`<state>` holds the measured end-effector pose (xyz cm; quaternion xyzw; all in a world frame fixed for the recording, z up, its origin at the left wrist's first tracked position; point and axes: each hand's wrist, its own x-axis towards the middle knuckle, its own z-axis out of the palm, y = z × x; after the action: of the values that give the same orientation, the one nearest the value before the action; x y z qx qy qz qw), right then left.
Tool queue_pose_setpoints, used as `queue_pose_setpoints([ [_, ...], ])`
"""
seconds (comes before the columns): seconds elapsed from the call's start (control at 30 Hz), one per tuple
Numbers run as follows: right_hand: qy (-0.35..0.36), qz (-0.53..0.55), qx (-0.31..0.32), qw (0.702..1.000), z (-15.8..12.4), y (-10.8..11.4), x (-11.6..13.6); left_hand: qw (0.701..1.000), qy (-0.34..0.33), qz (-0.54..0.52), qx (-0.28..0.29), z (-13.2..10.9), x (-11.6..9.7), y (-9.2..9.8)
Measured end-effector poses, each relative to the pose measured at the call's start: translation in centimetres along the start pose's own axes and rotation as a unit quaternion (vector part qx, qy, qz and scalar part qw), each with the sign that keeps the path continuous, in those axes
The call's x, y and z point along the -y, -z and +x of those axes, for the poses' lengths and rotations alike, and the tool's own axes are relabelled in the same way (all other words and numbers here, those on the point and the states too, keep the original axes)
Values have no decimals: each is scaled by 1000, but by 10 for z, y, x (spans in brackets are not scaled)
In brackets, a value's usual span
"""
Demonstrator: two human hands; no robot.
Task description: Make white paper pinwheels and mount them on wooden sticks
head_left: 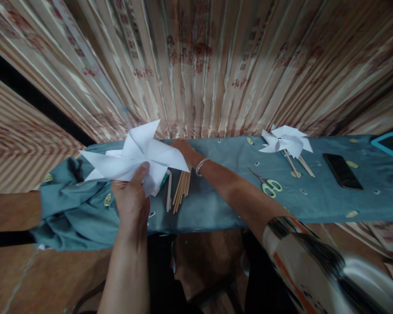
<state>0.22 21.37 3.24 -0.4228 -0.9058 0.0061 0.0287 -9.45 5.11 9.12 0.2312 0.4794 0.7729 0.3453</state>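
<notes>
A white paper pinwheel is pinched in my left hand, the thumb pressed near its centre. My right hand reaches to the table's far side, behind the pinwheel's right blade, at the upper ends of several wooden sticks. Its fingers are mostly hidden, so what they hold cannot be made out. Left of the sticks lies a pale thin strip, beside a green and white item partly covered by the pinwheel.
Green-handled scissors lie on the teal tablecloth right of my forearm. Further right are finished-looking white pinwheels on sticks, a black phone and a blue-framed device. A patterned curtain hangs behind the table.
</notes>
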Motion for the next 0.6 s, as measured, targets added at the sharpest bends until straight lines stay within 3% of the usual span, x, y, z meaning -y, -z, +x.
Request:
queue_pose_setpoints([
  [0.23, -13, -54, 33, 998, 4, -1, 1, 1000, -2, 7, 6, 1, 2, 2],
  [0.4, -11, -54, 2, 998, -2, 1, 3, 1000, -4, -1, 11, 3, 4, 3],
  [0.6, -14, -19, -51, 998, -29, 25, -2, 1000, -11, -3, 14, 2, 5, 2],
])
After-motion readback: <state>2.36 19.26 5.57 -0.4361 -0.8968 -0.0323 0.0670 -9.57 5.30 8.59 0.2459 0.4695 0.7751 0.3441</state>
